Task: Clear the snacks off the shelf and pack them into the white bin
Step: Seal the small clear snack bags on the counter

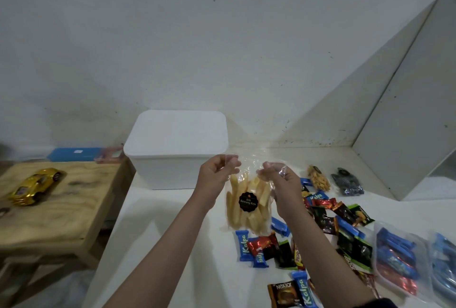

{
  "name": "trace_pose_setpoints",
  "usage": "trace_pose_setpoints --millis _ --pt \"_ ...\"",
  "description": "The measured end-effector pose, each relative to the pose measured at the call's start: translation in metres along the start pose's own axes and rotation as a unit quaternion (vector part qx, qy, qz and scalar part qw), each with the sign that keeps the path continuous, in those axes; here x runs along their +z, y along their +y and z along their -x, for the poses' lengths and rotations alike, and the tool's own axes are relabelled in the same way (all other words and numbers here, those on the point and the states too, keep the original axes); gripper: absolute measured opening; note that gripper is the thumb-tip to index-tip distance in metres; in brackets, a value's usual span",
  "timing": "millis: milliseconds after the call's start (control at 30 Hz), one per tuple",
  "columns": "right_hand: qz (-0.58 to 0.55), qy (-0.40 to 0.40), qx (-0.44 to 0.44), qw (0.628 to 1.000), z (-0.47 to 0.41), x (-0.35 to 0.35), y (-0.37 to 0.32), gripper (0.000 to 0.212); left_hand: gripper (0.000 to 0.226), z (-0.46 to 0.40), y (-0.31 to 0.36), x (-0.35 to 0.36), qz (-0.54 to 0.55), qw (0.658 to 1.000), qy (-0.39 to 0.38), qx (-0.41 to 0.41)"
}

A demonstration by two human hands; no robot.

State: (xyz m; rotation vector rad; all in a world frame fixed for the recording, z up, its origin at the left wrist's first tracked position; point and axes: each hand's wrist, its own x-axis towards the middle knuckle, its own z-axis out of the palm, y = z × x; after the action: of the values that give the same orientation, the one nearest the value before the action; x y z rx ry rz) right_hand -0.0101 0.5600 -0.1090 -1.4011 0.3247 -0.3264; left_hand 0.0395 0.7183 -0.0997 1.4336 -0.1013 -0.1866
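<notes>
From my head camera, my left hand (217,172) and right hand (276,177) each pinch a top corner of the clear bag of potato sticks (248,205), so it hangs upright and the sticks settle low. I hold it just in front of the white bin (172,172), whose lid looks closed. Small wrapped snacks (320,231) lie scattered on the white shelf (172,233) beneath.
</notes>
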Motion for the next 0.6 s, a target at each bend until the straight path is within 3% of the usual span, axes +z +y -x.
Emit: trace_pose_setpoints --millis 600 --pt "0.004 -0.033 -0.003 0.999 -0.003 0.023 -0.001 0.006 0.008 -0.003 -0.002 -0.016 0.021 0.998 0.051 0.029"
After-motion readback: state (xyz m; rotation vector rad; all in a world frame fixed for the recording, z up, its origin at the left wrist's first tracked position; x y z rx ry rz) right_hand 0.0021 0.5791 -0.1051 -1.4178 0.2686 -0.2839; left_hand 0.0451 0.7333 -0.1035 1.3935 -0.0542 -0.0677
